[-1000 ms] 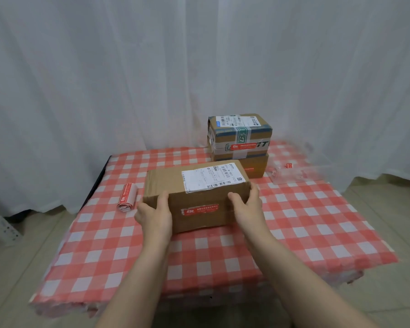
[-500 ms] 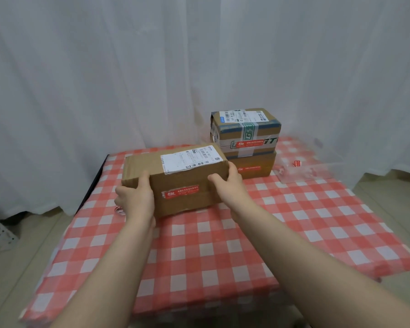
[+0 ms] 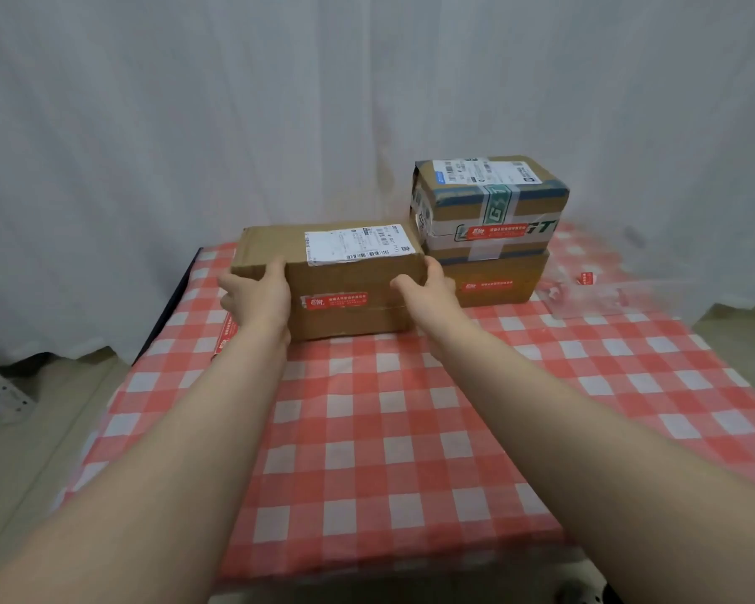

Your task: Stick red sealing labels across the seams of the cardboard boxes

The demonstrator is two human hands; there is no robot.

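Moved back toward 12 o'clock, the box (image 3: pixel 349 281) is just beside the stack (image 3: pixel 489 220) at its 3 o'clock; left hand (image 3: pixel 256 294) and right hand (image 3: pixel 428 289) grip its ends; stiff, likely light, best held endwise.

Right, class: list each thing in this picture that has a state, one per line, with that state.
Front box: shut, red label on front face.
Left hand: grips its left end.
Right hand: grips its right end.
Top stacked box: taped, red-labelled.
Bottom stacked box: shut, red-labelled.
Label roll: lying flat.
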